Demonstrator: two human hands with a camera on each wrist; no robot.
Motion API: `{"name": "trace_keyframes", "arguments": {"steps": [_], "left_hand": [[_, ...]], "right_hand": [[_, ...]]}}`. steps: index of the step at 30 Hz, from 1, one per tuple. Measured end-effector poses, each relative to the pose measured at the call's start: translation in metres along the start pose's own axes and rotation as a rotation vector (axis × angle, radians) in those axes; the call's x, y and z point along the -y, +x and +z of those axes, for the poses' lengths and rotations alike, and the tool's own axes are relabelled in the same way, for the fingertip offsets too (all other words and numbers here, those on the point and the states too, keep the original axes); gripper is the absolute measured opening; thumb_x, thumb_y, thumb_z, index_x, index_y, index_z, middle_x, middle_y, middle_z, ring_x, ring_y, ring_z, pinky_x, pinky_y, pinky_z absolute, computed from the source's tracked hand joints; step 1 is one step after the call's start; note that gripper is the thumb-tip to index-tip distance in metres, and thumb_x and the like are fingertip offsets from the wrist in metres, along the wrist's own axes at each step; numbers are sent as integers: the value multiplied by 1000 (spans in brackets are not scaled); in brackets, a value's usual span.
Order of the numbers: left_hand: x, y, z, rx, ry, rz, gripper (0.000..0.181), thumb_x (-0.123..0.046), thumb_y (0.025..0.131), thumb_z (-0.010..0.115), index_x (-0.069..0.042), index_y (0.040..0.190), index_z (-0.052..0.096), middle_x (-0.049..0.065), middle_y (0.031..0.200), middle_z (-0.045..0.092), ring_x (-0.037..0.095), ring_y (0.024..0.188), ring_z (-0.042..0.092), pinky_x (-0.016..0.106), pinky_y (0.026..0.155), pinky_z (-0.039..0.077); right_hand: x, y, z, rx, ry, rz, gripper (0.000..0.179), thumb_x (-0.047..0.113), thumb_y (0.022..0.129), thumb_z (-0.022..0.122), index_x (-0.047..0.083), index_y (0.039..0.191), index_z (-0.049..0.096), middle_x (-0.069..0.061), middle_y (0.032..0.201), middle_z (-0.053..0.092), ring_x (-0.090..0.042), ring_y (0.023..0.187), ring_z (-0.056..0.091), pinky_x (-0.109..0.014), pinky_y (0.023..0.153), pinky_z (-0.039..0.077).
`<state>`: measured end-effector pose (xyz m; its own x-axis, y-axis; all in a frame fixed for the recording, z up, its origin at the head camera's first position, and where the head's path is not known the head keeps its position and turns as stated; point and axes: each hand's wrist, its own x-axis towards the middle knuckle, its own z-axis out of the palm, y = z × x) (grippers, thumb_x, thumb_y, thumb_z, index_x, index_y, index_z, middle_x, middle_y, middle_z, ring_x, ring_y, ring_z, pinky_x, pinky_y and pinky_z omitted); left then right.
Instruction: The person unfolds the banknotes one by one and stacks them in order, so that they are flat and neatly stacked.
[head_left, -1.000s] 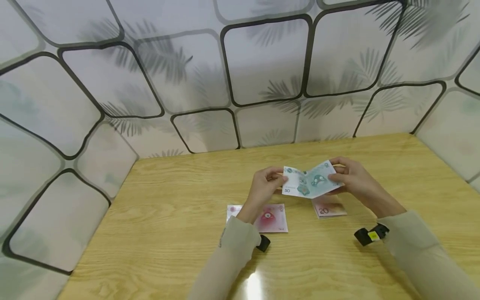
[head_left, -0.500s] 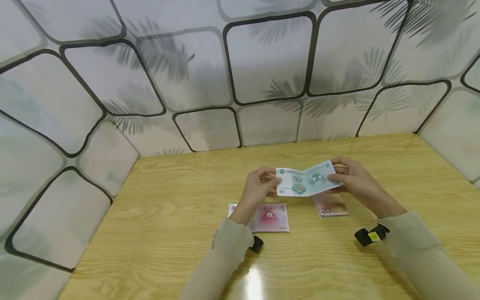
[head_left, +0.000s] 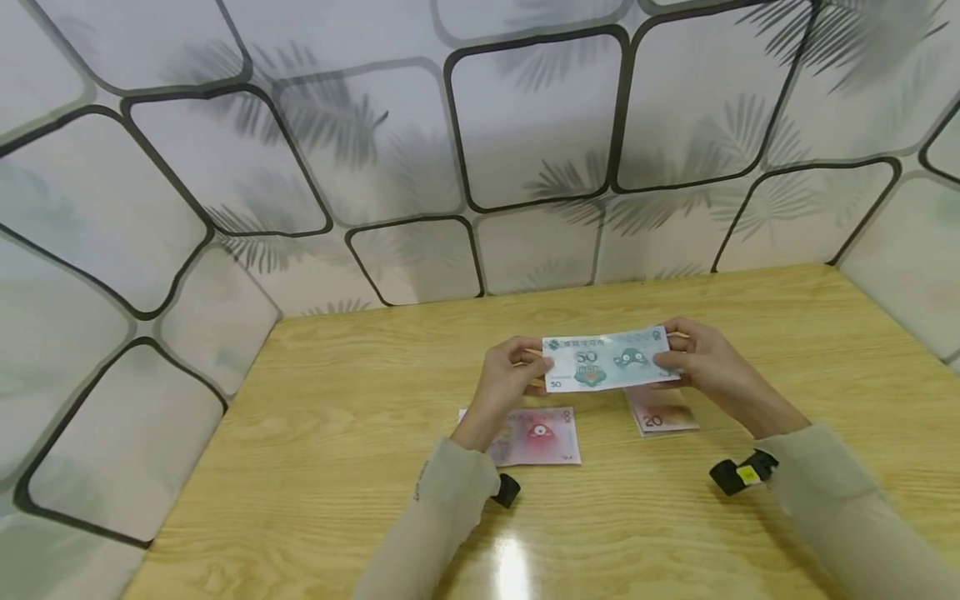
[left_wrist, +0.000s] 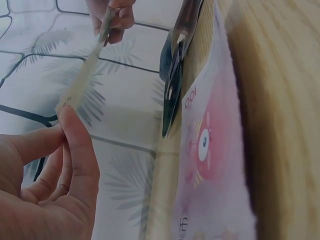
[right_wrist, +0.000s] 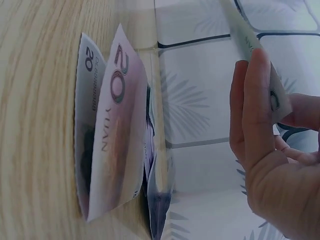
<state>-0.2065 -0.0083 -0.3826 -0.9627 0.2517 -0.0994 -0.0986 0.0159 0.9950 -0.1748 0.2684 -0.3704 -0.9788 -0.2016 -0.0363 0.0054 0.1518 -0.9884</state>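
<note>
**Gently does it: even tension, end to end**

The person's two hands hold the green 50 note [head_left: 606,361] up over the bench [head_left: 337,400], its printed face turned toward the wearer. Take that note as the clock's centre in the head view, with twelve toward the patterned wall [head_left: 390,167]. The left hand [head_left: 501,379] sits at nine o'clock, pinching the note's short end between thumb and fingertips. The right hand [head_left: 708,367] sits at three, pinching the opposite end, thumb in front and fingers behind.

At seven o'clock the pink 100 note [head_left: 538,435] lies on the bench, partly hidden by the left wrist. At five lies the folded 20 note [head_left: 662,414], its halves standing ajar. The left wrist view also shows a dark green folded piece [left_wrist: 172,95] beyond the 100 note; it may be another note, but the blur leaves that uncertain.

The step in hand looks like holding the 50 note flat. It would go best with both pinches level and near the edges, so the print stays uncovered, and with only a light outward pull: enough to ease the slight mid-length bend, too little to strain thin paper.
</note>
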Motion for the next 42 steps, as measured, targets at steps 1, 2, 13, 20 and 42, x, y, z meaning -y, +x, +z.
{"name": "trace_keyframes", "arguments": {"steps": [1, 2, 13, 20, 42], "left_hand": [[0, 0, -1, 0, -2, 0, 25, -2, 95, 70, 2, 119, 65, 6, 91, 63, 18, 72, 62, 37, 70, 62], [1, 0, -2, -1, -5, 0, 25, -2, 95, 70, 3, 119, 65, 6, 90, 63, 18, 70, 61, 36, 69, 62], [3, -2, -16, -10, 7, 3, 23, -2, 95, 70, 3, 117, 65, 5, 91, 63, 15, 67, 60, 36, 69, 62], [2, -6, -24, -10, -9, 14, 22, -1, 95, 70, 5, 115, 65, 4, 89, 65, 13, 70, 62, 36, 69, 63], [6, -18, -47, 6, 28, 103, 39, 6, 94, 67, 3, 132, 60, 7, 92, 70, 10, 67, 65, 38, 71, 62]], "right_hand": [[0, 0, 0, 1, 0, -5, 30, -10, 100, 50, -15, 127, 39, 0, 97, 67, -12, 84, 68, -33, 72, 62], [0, 0, 0, 5, -1, -12, 29, -11, 99, 50, -15, 126, 40, 0, 97, 67, -12, 84, 68, -33, 72, 62], [-2, 4, 4, 25, -13, 15, 28, -8, 101, 51, -14, 127, 40, -4, 95, 63, -13, 83, 67, -36, 70, 63], [1, 5, 7, 18, -38, 45, 25, -6, 100, 55, -10, 123, 43, -3, 91, 62, -14, 79, 64, -32, 65, 61], [-1, 6, 18, 45, -47, -34, 46, -1, 100, 60, -12, 139, 40, -6, 99, 64, -14, 85, 64, -28, 70, 59]]}}
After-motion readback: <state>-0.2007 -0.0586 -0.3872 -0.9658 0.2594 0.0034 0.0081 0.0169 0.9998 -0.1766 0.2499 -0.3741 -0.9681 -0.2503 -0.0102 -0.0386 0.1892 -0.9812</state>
